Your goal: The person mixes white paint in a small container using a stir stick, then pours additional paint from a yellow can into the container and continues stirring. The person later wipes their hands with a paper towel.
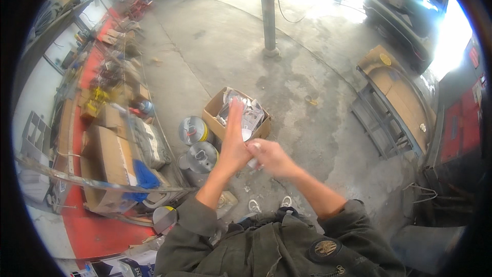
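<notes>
In the centre of the head view my left hand (236, 133) is held up with its fingers stretched out straight, pointing away from me. My right hand (269, 156) is curled beside the base of my left hand, touching it, blurred; a small pale item shows at its fingers, too unclear to name. Behind my hands an open cardboard box (214, 116) holds scrap paper and other pale debris, partly hidden by my left hand. Two metal cans (202, 157) with lids stand just left of the box.
A cluttered shelf unit (102, 154) with cardboard and tools runs along the left. A grey post (269, 25) rises ahead on the concrete floor (328, 107). A cardboard-topped metal stand (397, 102) is at the right, with a dark car (400, 20) beyond and red cabinets (456, 133) at the rim.
</notes>
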{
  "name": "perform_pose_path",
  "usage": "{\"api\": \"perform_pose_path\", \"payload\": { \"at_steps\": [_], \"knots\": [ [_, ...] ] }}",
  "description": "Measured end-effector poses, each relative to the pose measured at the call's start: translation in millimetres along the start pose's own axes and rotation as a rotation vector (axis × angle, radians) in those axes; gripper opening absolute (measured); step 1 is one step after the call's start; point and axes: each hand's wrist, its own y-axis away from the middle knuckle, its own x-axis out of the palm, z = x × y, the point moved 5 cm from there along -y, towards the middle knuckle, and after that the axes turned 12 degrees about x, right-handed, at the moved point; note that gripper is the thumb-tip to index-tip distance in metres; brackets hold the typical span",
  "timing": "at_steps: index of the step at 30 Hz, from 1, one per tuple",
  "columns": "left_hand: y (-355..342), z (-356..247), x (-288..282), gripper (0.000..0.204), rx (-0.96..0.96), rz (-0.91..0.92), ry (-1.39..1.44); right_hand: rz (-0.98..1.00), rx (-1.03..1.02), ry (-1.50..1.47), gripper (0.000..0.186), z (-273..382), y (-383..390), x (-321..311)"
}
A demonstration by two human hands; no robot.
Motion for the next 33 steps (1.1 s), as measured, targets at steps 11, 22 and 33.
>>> {"api": "perform_pose_path", "payload": {
  "at_steps": [11, 22, 33],
  "knots": [
    [-8, -17, -11, 0.119, -0.063, -0.265, 0.041, 0.026, 0.365, -0.917, 0.040, 2, -4, -12],
    [13, 7, 19, 0.107, -0.311, -0.280, 0.545, -0.133, 0.016, -0.683, 0.029, -9, -17, 2],
    [31, 10, 2, 0.121, -0.420, -0.185, 0.725, 0.080, -0.088, -0.518, 0.030, 5, 6, 14]
  ]
}}
